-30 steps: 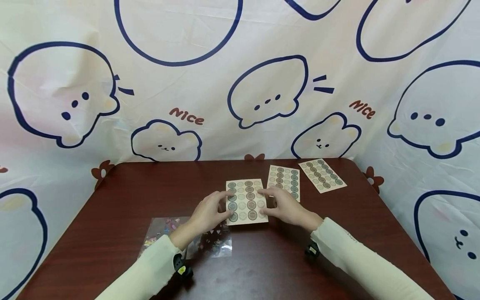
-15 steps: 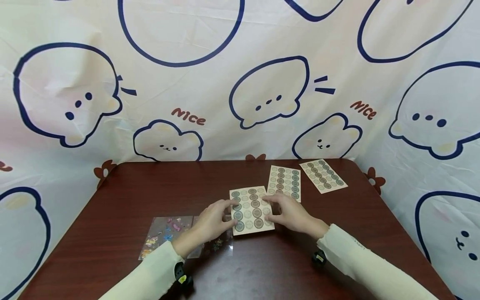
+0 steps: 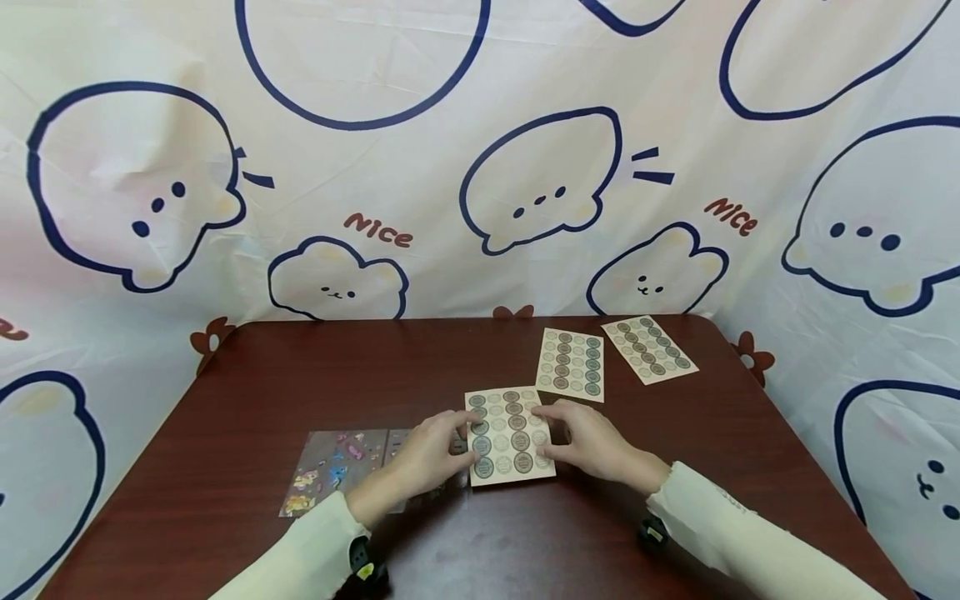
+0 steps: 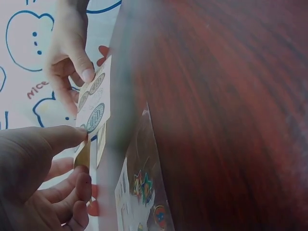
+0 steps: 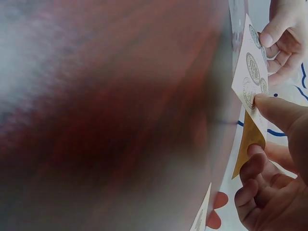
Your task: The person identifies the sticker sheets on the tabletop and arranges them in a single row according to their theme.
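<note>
Both hands hold a cream sheet of round stickers (image 3: 501,433) by its two side edges. My left hand (image 3: 423,457) pinches the left edge, thumb on the printed face and fingertips at the underside, as the left wrist view shows. On the opposite edge my right hand (image 3: 596,443) does the same; in the right wrist view its thumb lies on the printed circles and its fingers (image 5: 255,166) touch the yellowish underside (image 5: 249,139). Rows of green, brown and pale circles cover the sheet. It tilts slightly over the dark table.
Two similar sticker sheets, a nearer one (image 3: 572,364) and a farther one (image 3: 650,348), lie at the back right of the table (image 3: 337,367). Clear plastic packets (image 3: 330,467) with small colourful stickers lie at the left, partly under the left forearm. A printed curtain (image 3: 435,283) hangs behind the table.
Both hands have carried the sheet a little rightward and closer to the person. The back sheet nearest the hands now shows fully, no longer covered by the right hand.
</note>
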Motion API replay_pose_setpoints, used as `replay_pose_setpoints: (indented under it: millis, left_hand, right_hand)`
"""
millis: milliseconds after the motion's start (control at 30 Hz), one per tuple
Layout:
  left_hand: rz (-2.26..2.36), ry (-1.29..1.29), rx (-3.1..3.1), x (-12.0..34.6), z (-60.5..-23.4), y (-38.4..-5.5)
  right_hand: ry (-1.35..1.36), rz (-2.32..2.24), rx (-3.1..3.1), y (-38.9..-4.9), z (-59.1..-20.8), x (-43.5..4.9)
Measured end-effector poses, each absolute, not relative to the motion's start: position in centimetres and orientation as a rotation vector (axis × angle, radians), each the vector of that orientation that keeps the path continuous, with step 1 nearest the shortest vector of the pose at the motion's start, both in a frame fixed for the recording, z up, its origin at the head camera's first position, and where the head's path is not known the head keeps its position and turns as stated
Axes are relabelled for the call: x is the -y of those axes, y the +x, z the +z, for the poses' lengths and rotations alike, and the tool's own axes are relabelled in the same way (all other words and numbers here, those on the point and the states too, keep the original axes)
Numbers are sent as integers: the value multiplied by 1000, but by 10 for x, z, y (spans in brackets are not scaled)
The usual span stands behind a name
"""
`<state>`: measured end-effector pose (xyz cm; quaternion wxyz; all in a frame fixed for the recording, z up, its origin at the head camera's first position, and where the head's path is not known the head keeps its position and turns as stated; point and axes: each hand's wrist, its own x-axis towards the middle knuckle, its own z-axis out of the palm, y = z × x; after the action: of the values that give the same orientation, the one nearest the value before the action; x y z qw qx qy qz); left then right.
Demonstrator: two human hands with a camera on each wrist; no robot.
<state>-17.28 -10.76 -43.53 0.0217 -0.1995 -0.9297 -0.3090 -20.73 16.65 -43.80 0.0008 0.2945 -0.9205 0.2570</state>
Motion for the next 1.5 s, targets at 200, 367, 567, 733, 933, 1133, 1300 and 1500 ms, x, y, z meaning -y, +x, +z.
replay_pose_setpoints:
  millis: [200,367,567,733,933,1133,1300,1500]
  left_hand:
    - [-912,-645,2880,106,-438,-166]
    - [-914,-651,2890,105,-441,-163]
    - [-990,-654,2912,104,-446,-159]
    - [-1013,-674,2931,102,-448,-156]
    - [-927,-633,2960,101,-449,-152]
    - [-868,-598,2995,99,-446,-151]
    - [-818,-606,2997,97,-447,-152]
    - [-780,-609,3007,96,-450,-154]
  right_hand:
    - [948,803,2895,-201,-441,-170]
    - [953,817,2905,-195,-445,-171]
    - [953,829,2929,-191,-450,-171]
    - [935,827,2967,-188,-453,-172]
    - [928,813,3012,-188,-455,-171]
    - [930,822,3027,-187,-455,-171]
    - [928,823,3033,-186,-456,-172]
    - [924,820,3033,-185,-459,-171]
